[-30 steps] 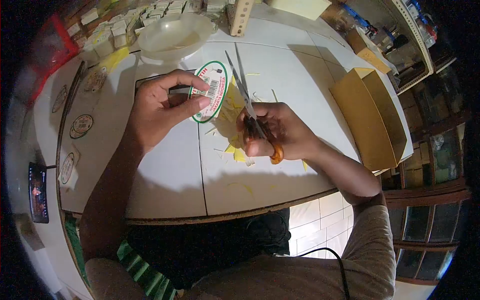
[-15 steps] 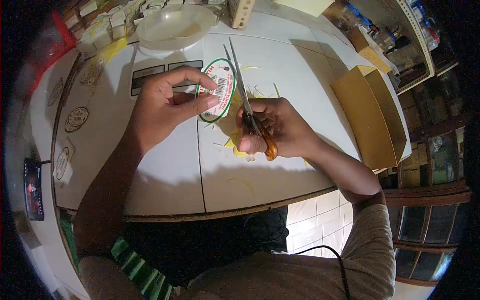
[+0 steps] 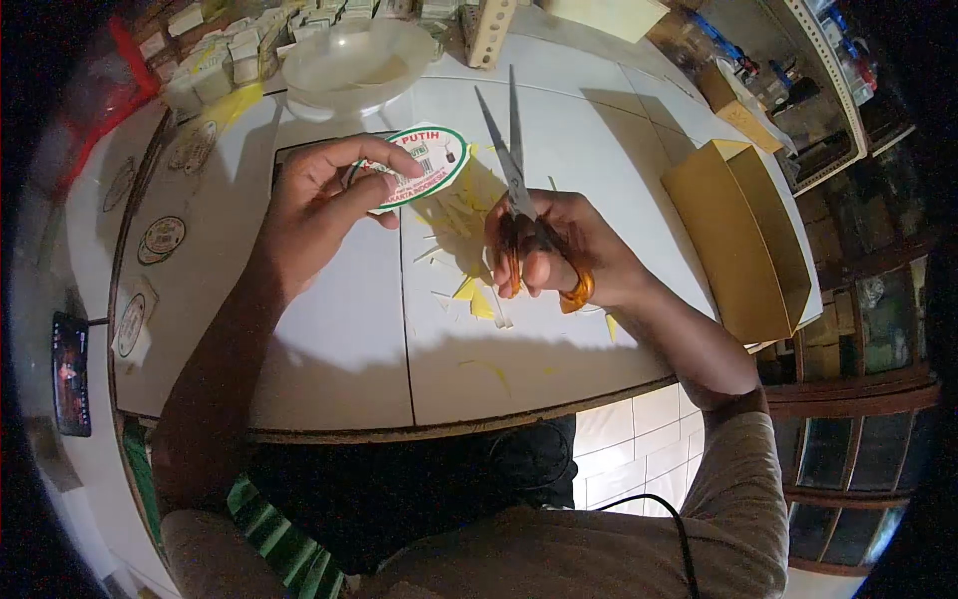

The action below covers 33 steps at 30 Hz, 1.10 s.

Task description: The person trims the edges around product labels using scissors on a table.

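Note:
My left hand (image 3: 334, 195) pinches an oval label (image 3: 436, 178) between thumb and fingers. The label is white with a green border, red lettering and a barcode partly covered by my fingers. In my right hand (image 3: 574, 250) is a pair of scissors (image 3: 517, 190) with amber-brown handles. Their blades point up and away, spread apart, a little to the right of the label and not touching it. Beneath both hands, yellow and white paper scraps (image 3: 479, 299) lie scattered on the white tabletop (image 3: 339, 349).
A translucent bowl (image 3: 357, 70) stands at the back, beside stacks of small labels (image 3: 239, 50). An open cardboard box (image 3: 733, 240) is on the right. Oval labels (image 3: 162, 240) lie along the left side, and a phone (image 3: 70, 374) is at far left.
The label has turned clockwise in my left hand to lie more level. My right hand has shifted right, taking the scissors off the label's edge, and the blades have spread wider.

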{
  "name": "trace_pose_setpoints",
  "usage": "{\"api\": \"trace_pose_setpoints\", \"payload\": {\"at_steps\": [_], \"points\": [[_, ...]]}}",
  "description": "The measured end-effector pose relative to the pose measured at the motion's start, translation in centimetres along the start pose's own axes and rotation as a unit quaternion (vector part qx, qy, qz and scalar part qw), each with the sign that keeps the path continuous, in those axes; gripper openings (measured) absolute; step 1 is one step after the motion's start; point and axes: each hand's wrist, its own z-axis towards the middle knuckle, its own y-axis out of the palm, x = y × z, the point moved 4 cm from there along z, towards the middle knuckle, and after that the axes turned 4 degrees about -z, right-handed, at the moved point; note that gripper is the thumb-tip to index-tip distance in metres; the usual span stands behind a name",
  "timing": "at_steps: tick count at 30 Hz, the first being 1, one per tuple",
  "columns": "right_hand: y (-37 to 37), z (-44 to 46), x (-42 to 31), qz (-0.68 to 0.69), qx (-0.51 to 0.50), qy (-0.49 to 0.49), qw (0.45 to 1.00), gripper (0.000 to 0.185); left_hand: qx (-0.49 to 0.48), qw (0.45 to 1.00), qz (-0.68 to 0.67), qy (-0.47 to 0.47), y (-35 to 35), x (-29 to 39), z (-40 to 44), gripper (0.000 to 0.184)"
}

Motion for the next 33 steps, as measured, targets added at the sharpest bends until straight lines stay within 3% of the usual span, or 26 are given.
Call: {"api": "trace_pose_setpoints", "payload": {"at_steps": [3,6,11,21,24,26,29,33], "points": [[0.0,-0.1,-0.1,-0.017,-0.018,-0.008,1.000,0.051,-0.014,0.995,0.103,0.003,-0.2,0.3,0.0,0.016],[-0.3,-0.3,-0.2,-0.044,-0.020,0.013,0.999,0.045,-0.031,0.992,0.104,0.064,0.0,0.4,0.1,0.014],[-0.1,-0.5,-0.8,-0.151,-0.043,0.008,0.988,0.041,0.010,0.998,0.055,0.029,-0.5,0.6,0.3,0.014],[0.8,-0.5,-0.4,-0.121,-0.047,0.034,0.991,0.043,0.004,0.999,0.036,0.008,0.1,0.7,-0.1,0.020],[0.9,-0.5,-0.2,-0.111,-0.049,0.058,0.991,0.054,0.010,0.999,0.041,0.018,0.2,0.5,-0.1,0.020],[0.9,-0.5,-0.2,-0.138,-0.026,0.001,0.990,0.042,0.014,0.999,0.029,0.024,0.3,0.4,-0.1,0.020],[1.0,-0.4,-0.3,-0.135,-0.019,-0.025,0.990,0.042,0.020,0.999,0.019,0.039,0.4,0.4,-0.2,0.019],[1.4,-0.4,-0.6,-0.124,-0.017,0.003,0.992,0.041,0.016,0.998,0.032,0.056,0.5,0.3,-0.3,0.019]]}}
